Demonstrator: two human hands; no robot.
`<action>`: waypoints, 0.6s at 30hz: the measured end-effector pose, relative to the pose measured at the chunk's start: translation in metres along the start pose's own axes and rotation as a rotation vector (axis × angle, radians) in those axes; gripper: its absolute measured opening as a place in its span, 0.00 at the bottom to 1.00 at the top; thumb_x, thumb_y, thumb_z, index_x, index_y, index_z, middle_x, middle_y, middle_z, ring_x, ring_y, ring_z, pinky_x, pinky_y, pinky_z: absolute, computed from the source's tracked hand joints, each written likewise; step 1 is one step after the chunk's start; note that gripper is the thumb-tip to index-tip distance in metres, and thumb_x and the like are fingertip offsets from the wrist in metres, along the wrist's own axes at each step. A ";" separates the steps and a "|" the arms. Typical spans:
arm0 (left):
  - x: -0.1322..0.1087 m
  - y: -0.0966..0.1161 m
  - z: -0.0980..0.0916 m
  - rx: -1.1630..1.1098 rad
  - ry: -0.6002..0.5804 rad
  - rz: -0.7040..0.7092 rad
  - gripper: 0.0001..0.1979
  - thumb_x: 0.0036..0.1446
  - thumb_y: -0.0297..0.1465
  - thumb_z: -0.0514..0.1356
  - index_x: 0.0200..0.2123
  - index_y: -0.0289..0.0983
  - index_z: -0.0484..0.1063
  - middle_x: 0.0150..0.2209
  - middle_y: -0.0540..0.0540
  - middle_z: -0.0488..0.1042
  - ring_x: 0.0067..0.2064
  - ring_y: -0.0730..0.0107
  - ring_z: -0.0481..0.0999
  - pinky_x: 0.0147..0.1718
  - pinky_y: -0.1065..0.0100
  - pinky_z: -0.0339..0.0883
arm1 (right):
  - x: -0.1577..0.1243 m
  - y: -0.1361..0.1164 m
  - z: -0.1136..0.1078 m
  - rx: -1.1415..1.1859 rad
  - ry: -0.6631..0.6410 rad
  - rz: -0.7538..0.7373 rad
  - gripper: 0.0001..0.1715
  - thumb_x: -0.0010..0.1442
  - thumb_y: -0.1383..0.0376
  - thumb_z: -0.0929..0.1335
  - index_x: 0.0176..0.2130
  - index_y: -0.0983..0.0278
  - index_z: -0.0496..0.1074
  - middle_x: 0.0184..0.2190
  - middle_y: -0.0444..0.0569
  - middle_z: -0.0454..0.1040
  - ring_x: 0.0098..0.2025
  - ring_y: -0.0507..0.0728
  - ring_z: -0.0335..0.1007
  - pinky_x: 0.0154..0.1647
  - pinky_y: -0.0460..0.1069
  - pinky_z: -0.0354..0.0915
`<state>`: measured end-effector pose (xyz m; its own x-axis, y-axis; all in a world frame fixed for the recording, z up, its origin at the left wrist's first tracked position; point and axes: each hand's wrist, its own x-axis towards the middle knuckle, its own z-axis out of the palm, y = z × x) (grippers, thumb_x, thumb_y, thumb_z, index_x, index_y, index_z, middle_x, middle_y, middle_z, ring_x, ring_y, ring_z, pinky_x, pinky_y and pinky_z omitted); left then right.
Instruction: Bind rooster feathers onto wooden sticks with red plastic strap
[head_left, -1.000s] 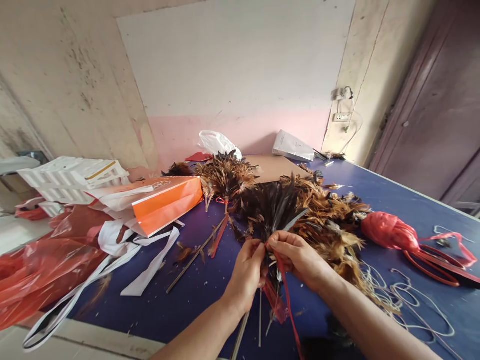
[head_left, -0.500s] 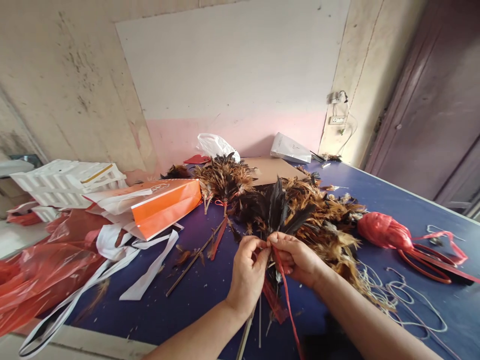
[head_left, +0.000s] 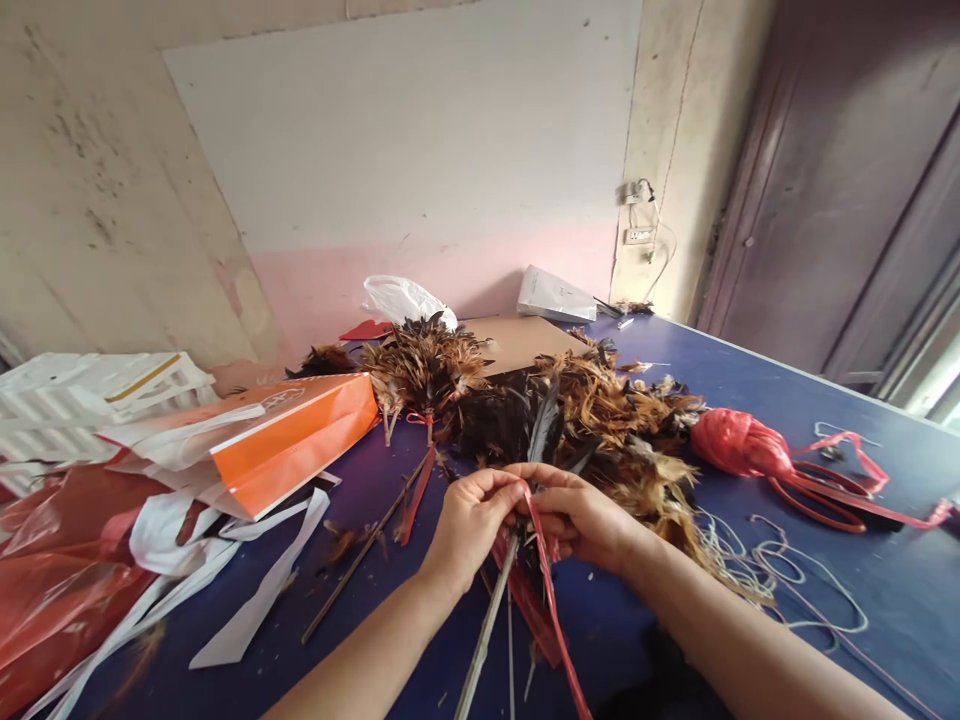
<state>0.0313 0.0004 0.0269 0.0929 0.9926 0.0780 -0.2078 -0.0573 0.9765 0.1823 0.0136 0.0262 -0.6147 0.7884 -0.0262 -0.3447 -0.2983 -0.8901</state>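
Observation:
My left hand [head_left: 466, 522] and my right hand [head_left: 581, 515] meet in front of me, fingertips closed together on a red plastic string [head_left: 551, 590]. One end of it hangs down toward me. Just beyond the fingers, dark feathers [head_left: 545, 430] stand up in a bunch. Below my hands a pale stick [head_left: 485, 635] slants down toward the front, beside a wider red plastic strip [head_left: 534, 615]. My fingers hide where string, feathers and stick come together.
A large pile of brown feathers [head_left: 615, 410] lies behind my hands. Further left are a feather duster [head_left: 427, 365], an orange paper bag [head_left: 300, 440] and a thin stick [head_left: 364, 548]. To the right rest a red string ball [head_left: 739, 443] and tangled pale cord [head_left: 795, 575] on the blue table [head_left: 847, 470].
The view has turned slightly right, so everything sits further left. Both hands stay together at the string; the right fingers have curled in closer and the pale stick shows more below them.

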 end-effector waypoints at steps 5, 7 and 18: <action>0.009 -0.005 -0.006 0.304 -0.083 0.039 0.09 0.48 0.34 0.61 0.27 0.34 0.77 0.21 0.49 0.74 0.22 0.74 0.68 0.21 0.74 0.60 | -0.001 0.001 0.008 -0.562 0.220 -0.105 0.22 0.52 0.63 0.66 0.48 0.63 0.66 0.13 0.35 0.58 0.13 0.45 0.50 0.14 0.40 0.50; 0.010 -0.007 -0.007 0.364 -0.094 0.060 0.08 0.48 0.32 0.60 0.27 0.34 0.77 0.20 0.50 0.73 0.22 0.73 0.67 0.21 0.74 0.59 | 0.000 0.001 0.011 -0.654 0.244 -0.124 0.24 0.52 0.59 0.68 0.48 0.63 0.66 0.14 0.35 0.60 0.14 0.45 0.51 0.13 0.40 0.49; -0.007 -0.006 -0.008 0.872 -0.215 0.562 0.13 0.53 0.23 0.53 0.39 0.37 0.75 0.33 0.42 0.73 0.38 0.64 0.73 0.40 0.65 0.65 | 0.003 0.002 0.007 -0.263 0.269 -0.062 0.33 0.56 0.45 0.60 0.46 0.70 0.67 0.11 0.39 0.62 0.12 0.46 0.51 0.14 0.43 0.50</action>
<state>0.0243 -0.0054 0.0190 0.3883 0.7648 0.5141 0.4886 -0.6439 0.5888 0.1748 0.0110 0.0276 -0.3781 0.9241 -0.0556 -0.1599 -0.1243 -0.9793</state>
